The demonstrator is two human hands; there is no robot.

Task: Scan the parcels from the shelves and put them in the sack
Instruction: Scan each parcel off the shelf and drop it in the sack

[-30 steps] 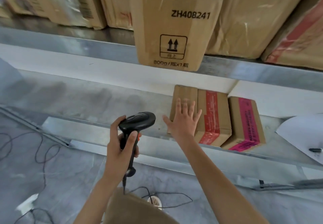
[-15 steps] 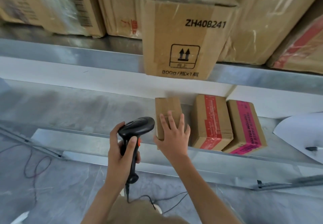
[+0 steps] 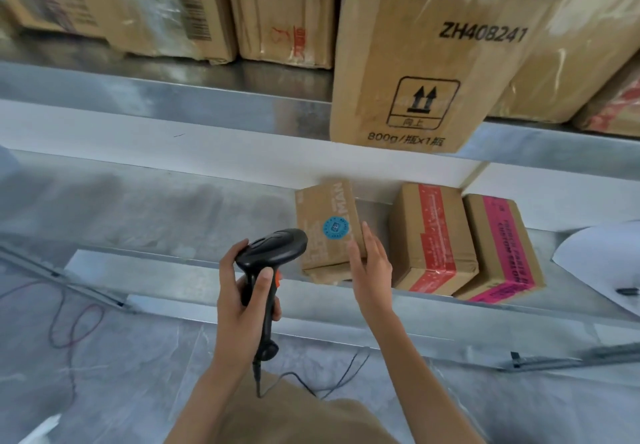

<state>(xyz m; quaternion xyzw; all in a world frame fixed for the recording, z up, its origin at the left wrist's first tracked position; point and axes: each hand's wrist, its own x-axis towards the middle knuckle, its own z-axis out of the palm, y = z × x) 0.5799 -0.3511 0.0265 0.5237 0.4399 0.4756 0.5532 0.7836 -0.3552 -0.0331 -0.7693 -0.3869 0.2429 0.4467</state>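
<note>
Left hand (image 3: 242, 308) gripping barcode scanner (image 3: 268, 270), right hand (image 3: 370, 270) now holding small parcel (image 3: 327, 225) by its right edge, parcel turned since earlier, blue round sticker (image 3: 335, 227) now facing up, parcel on lower shelf (image 3: 173, 208), left of red-taped box (image 3: 433, 236)

Bright, even light; top-left boxes (image 3: 114, 4) blurred (wide-angle bend at edges).
</note>
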